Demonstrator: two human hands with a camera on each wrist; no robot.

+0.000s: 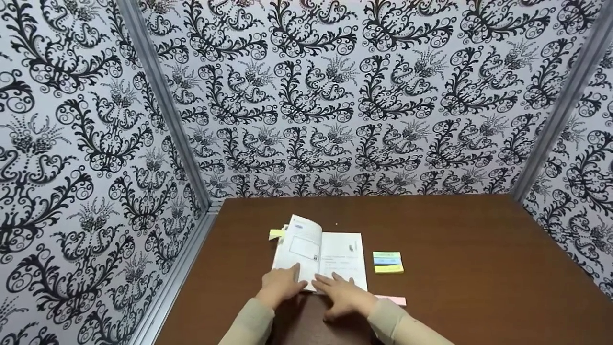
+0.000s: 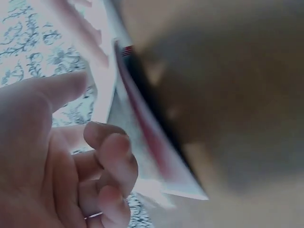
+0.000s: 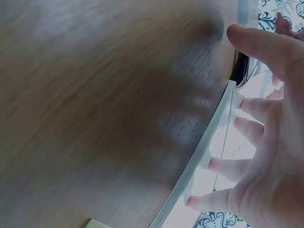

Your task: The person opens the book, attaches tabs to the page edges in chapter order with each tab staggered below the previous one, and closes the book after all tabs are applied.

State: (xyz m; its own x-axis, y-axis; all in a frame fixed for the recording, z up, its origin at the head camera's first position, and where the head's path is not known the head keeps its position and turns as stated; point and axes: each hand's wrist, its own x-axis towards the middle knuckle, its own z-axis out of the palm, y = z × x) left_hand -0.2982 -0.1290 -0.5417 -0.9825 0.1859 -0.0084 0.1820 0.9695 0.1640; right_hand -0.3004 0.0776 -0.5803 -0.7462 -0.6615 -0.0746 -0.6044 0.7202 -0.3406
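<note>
An open book [image 1: 342, 244] lies on the brown table, its left page curving up toward the spine. On the lower part of that left page rests my left hand [image 1: 282, 283], index finger pointing up the page and thumb toward the spine. In the left wrist view, the other fingers [image 2: 116, 161] bend loosely beside the book's edge. My right hand [image 1: 346, 294] presses the lower right page with spread fingertips, its thumb off the book's near edge. The right wrist view shows these fingers [image 3: 230, 168] fairly straight across the page. A yellow sticky tab [image 1: 276, 234] juts out from the book's left side.
Right of the book lie green, blue and yellow sticky notes [image 1: 387, 262]. A pink sticky strip [image 1: 395, 300] is partly hidden behind the right wrist. Patterned walls [image 1: 335, 96] enclose the table [image 1: 459, 258] at the back and sides, with metal posts at the corners.
</note>
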